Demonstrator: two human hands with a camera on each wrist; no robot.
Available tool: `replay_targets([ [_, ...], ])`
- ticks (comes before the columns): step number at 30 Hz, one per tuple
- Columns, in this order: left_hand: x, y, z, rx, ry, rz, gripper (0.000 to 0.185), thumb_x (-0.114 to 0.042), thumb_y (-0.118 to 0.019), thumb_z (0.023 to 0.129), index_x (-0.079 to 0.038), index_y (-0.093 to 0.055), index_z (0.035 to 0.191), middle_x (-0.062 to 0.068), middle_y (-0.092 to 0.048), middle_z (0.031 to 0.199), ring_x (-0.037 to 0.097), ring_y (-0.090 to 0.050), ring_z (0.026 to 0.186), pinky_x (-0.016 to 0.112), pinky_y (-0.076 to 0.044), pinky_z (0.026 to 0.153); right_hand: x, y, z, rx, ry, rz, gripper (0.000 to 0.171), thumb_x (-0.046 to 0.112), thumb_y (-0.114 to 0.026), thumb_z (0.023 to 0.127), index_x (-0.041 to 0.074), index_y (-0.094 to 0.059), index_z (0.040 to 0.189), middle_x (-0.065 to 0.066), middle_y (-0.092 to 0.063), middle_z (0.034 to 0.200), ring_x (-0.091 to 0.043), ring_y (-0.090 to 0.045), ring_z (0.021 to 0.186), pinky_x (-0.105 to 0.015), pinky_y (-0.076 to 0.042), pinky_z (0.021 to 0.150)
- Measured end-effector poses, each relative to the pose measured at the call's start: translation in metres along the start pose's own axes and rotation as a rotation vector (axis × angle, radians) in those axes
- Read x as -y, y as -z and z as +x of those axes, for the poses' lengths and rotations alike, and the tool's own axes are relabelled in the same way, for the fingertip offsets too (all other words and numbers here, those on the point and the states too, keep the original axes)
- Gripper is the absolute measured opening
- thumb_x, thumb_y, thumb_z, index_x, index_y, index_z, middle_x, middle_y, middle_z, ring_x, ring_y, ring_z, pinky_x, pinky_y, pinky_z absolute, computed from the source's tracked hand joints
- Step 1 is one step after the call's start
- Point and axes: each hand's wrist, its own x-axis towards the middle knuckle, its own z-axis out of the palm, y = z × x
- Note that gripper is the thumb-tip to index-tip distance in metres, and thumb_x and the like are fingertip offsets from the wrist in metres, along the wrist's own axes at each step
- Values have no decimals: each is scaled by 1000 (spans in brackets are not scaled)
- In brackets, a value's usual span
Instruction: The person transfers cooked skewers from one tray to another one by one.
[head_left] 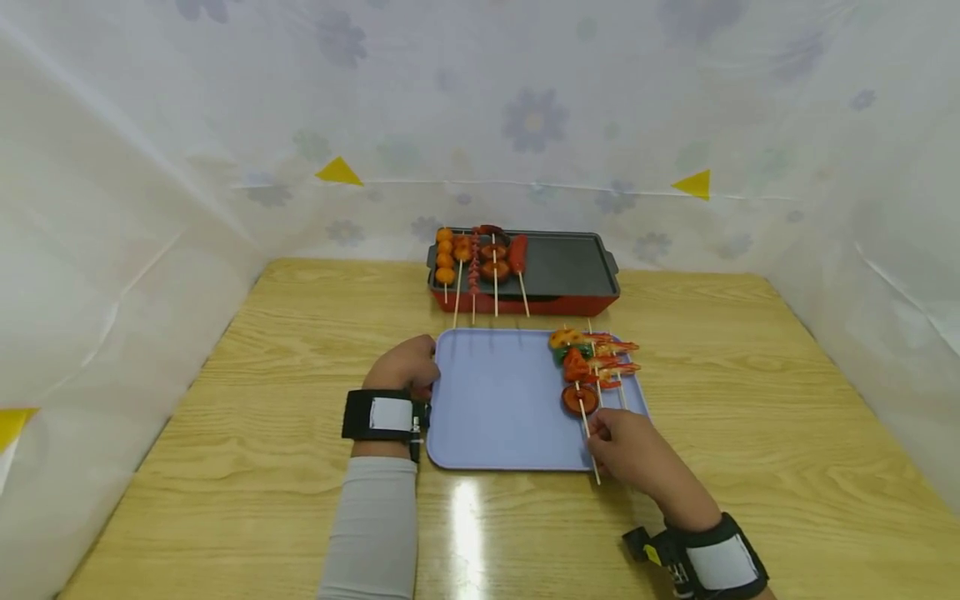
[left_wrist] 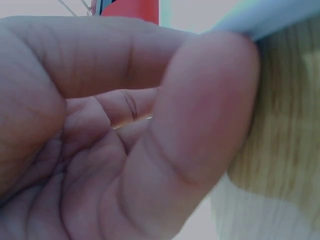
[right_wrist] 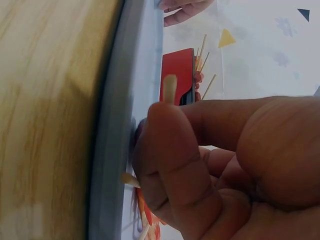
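A lilac tray (head_left: pixel 495 417) lies on the wooden table. Its right side carries a few skewers (head_left: pixel 592 367) of orange, green and red food. My right hand (head_left: pixel 611 437) pinches the wooden stick (head_left: pixel 587 429) of the nearest skewer, just below a round red slice (head_left: pixel 580 400). In the right wrist view, thumb and forefinger (right_wrist: pixel 160 145) close on the stick (right_wrist: pixel 170 87) above the tray rim (right_wrist: pixel 112 150). My left hand (head_left: pixel 408 367) grips the tray's left rim, fingers curled. In the left wrist view, its thumb (left_wrist: pixel 210 100) meets the tray edge (left_wrist: pixel 270 15).
A red grill pan (head_left: pixel 570 267) with a dark plate stands behind the tray, with several skewers (head_left: pixel 480 258) on its left half and their sticks over the front edge. Flower-patterned sheets wall the table (head_left: pixel 750 400) on three sides.
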Motion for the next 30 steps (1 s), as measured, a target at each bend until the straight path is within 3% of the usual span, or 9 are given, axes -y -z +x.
replay_targets([
  [10, -1, -1, 0, -2, 16, -30, 43, 2, -55, 84, 3, -54, 127, 17, -60, 109, 25, -63, 69, 30, -51, 52, 4, 1, -1, 9, 21, -48, 6, 9, -65, 92, 4, -67, 89, 0, -59, 64, -14, -57, 53, -30, -43, 51],
  [14, -1, -1, 0, 1, 31, -44, 44, 1, -56, 85, 2, -53, 130, 17, -59, 113, 25, -63, 70, 30, -52, 53, 4, 4, -2, -103, 74, -140, 15, 18, -66, 93, 4, -71, 99, -1, -62, 71, -15, -56, 57, -32, -46, 54],
  [16, -1, -1, 0, 2, 35, -51, 44, 1, -56, 86, 2, -53, 130, 17, -59, 114, 25, -64, 70, 31, -53, 53, 3, 6, -2, -189, 134, -177, 21, 17, -65, 94, 0, -69, 107, -8, -66, 85, -22, -63, 70, -39, -52, 62],
  [17, -1, -1, 0, 2, 36, -54, 44, 1, -56, 86, 1, -53, 130, 17, -59, 115, 25, -64, 70, 31, -53, 53, 3, 6, -2, -224, 164, -210, 28, 17, -65, 94, -2, -66, 114, -15, -66, 98, -29, -65, 85, -44, -54, 71],
  [18, -1, -1, 0, 1, 36, -57, 44, 1, -56, 86, 2, -53, 130, 17, -59, 115, 25, -64, 70, 31, -53, 53, 2, 7, -2, -248, 186, -242, 37, 18, -65, 94, -3, -62, 124, -21, -63, 116, -35, -62, 104, -51, -52, 84],
  [20, -1, -1, 0, -1, 34, -62, 44, 1, -55, 86, 2, -53, 130, 17, -59, 116, 25, -64, 71, 31, -53, 53, 0, 7, -2, -267, 206, -307, 59, 25, -67, 94, -5, -47, 141, -30, -38, 147, -47, -35, 136, -66, -33, 103],
  [23, -1, -1, 0, 1, 32, -66, 44, 2, -55, 86, 2, -53, 130, 17, -59, 114, 25, -64, 70, 31, -53, 53, -3, 5, -2, -227, 186, -393, 87, 40, -66, 94, -1, -21, 156, -31, 4, 160, -49, 14, 145, -77, -4, 104],
  [26, -1, -1, -1, 5, 34, -74, 42, 3, -54, 86, 2, -53, 128, 17, -59, 110, 25, -63, 68, 30, -53, 53, -5, 3, -1, -211, 168, -431, 94, 48, -64, 93, 2, -13, 158, -29, 12, 160, -44, 24, 143, -78, 1, 103],
  [30, -1, -1, -1, 4, 35, -76, 40, 3, -53, 86, 2, -53, 127, 16, -59, 104, 24, -61, 65, 29, -52, 52, -6, 6, 3, -232, 174, -464, 92, 47, -64, 93, 0, -16, 157, -30, 10, 159, -46, 22, 143, -78, -2, 103],
])
